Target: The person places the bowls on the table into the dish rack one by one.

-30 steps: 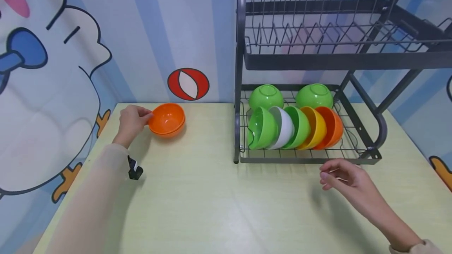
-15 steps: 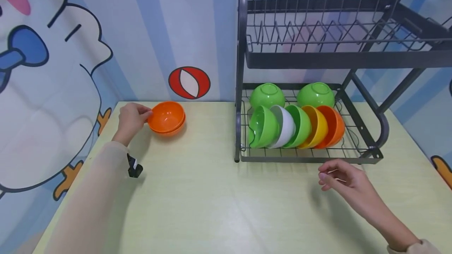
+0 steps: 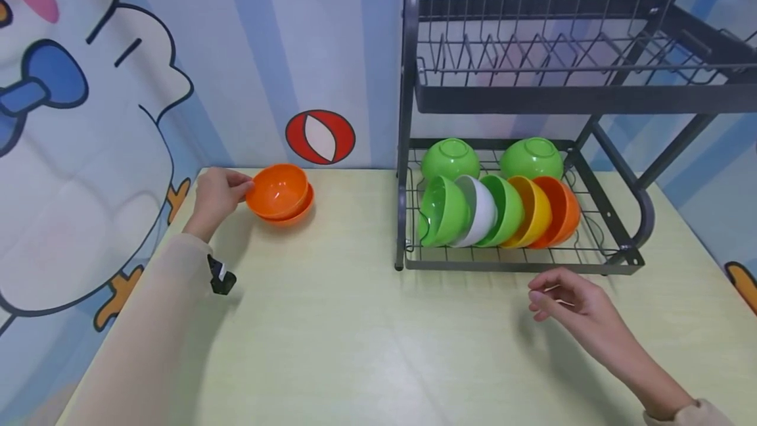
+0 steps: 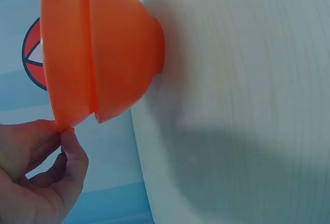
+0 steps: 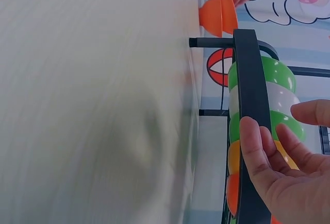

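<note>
Two orange bowls are nested at the back left of the table. My left hand [image 3: 217, 197] pinches the rim of the upper orange bowl [image 3: 276, 190] between thumb and fingers. That bowl sits raised and slightly tilted inside the lower orange bowl [image 3: 301, 210], which stands on the table. In the left wrist view, a gap shows between the two rims, with the fingertips at the upper bowl [image 4: 66, 54] only. My right hand [image 3: 576, 304] hovers in front of the dish rack, fingers loosely bent and holding nothing.
A dark two-tier dish rack [image 3: 520, 267] stands at the right. On its lower tier, a row of green, white, yellow and orange bowls [image 3: 535, 209] leans on edge, with two upturned green bowls [image 3: 451, 160] behind. A patterned wall [image 3: 248, 84] closes off the back.
My left hand has lifted the upper orange bowl a little and shifted it slightly left, widening the gap above the lower one. My right hand has stayed almost still.
</note>
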A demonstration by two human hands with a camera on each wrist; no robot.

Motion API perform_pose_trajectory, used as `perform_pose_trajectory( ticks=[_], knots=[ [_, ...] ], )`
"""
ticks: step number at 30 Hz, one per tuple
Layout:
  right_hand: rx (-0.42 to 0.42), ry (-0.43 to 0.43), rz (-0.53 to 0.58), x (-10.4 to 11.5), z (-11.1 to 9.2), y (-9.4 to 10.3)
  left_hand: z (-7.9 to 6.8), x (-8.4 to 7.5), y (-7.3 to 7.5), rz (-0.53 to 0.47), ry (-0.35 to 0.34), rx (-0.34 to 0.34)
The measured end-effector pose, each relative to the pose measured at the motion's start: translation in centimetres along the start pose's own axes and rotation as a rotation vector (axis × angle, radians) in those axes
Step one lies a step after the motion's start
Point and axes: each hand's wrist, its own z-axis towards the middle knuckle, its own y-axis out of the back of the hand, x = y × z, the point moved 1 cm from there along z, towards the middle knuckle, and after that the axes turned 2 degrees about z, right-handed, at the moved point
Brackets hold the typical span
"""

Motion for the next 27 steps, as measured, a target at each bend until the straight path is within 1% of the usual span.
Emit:
perform_pose_trajectory(
  ticks=[4,7,12,18,24,27],
  knots=[
    [0.004,-0.008,0.007,-0.1,0.1,-0.2,-0.3,-0.2,0.2,0.001,-0.021,-0.004],
    [0.009,0.003,0.016,-0.2,0.2,-0.3,-0.7,-0.6,0.4,0.003,-0.033,0.002],
    [0.016,0.014,0.028,-0.2,0.2,-0.6,-1.7,-1.8,0.7,0.004,-0.047,0.021],
    [0.034,-0.008,0.037,-0.1,0.2,-1.0,-2.8,-3.2,1.1,0.035,-0.079,0.029],
    [0.038,-0.008,0.031,-0.1,0.2,-1.1,-3.5,-3.8,1.4,0.041,-0.085,0.038],
    [0.035,-0.003,0.027,-0.2,0.1,-1.1,-3.9,-4.1,1.4,0.046,-0.102,0.043]
  ],
)
